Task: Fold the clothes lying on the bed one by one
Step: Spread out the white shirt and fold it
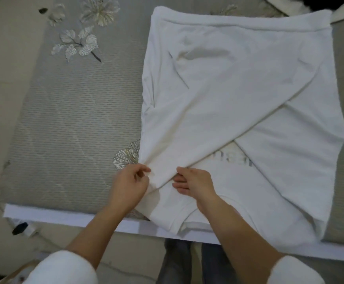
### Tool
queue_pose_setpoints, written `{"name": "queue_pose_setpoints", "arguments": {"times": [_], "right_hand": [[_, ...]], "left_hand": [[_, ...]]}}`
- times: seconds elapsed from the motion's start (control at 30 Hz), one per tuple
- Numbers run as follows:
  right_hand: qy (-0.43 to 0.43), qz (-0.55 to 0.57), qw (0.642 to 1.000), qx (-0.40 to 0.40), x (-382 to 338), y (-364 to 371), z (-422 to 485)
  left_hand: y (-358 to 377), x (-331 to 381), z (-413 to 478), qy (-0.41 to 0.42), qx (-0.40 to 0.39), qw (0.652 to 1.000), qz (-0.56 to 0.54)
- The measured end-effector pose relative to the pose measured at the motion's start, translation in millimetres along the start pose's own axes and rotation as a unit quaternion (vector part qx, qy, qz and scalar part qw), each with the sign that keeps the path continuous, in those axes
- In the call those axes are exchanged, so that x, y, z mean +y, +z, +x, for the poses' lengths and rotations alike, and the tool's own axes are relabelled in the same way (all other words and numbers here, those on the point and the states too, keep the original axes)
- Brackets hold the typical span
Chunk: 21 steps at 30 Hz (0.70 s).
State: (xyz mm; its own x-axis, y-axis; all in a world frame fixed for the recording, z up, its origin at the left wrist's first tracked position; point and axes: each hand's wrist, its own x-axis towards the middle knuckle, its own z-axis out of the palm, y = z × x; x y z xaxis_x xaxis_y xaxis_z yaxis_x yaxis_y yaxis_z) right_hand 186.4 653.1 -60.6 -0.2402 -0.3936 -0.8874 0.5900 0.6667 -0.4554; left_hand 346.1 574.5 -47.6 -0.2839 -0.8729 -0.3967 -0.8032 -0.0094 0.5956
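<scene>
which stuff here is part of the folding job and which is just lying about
Job: white t-shirt; left hand and right hand, both pinching its folded flap; bed cover underneath.
Lying about: small black-and-white object on the floor; dark item at the top edge, unclear what.

White sleeves, bare forearms, grey-blue jeans.

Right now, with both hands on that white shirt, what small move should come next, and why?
Probably lay the pinched corner down flat and smooth it. The left hand and right hand both pinch the near end of the flap folded across the shirt, which is bunched, while the other side lies flat.
</scene>
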Motion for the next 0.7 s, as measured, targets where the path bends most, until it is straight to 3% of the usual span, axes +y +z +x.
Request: {"name": "queue_pose_setpoints", "arguments": {"times": [0.07,0.2,0.33,0.4,0.5,0.57,0.63,0.7], "right_hand": [[-0.003,-0.005,1.000,0.003,0,5,-1],[-0.001,-0.027,1.000,-0.012,4,19,-2],[-0.006,-0.035,0.999,-0.008,11,34,-3],[-0.007,-0.042,0.999,-0.021,18,41,-5],[-0.013,-0.099,0.994,-0.039,28,50,-8],[-0.023,-0.128,0.991,-0.038,32,51,-8],[-0.040,-0.151,0.987,-0.040,31,47,-10],[-0.066,-0.174,0.982,-0.040,29,36,-13]], "left_hand": [[-1,10,28,0.015,0.075,0.997,-0.032],[11,28,82,-0.059,0.031,0.996,-0.063],[11,25,102,-0.037,0.060,0.997,-0.021],[6,14,103,-0.048,0.074,0.992,-0.089],[-1,3,98,-0.154,0.067,0.952,-0.255],[2,5,97,-0.181,0.079,0.947,-0.254],[5,12,95,-0.121,0.154,0.969,-0.148],[7,20,86,0.044,0.195,0.980,-0.009]]}}
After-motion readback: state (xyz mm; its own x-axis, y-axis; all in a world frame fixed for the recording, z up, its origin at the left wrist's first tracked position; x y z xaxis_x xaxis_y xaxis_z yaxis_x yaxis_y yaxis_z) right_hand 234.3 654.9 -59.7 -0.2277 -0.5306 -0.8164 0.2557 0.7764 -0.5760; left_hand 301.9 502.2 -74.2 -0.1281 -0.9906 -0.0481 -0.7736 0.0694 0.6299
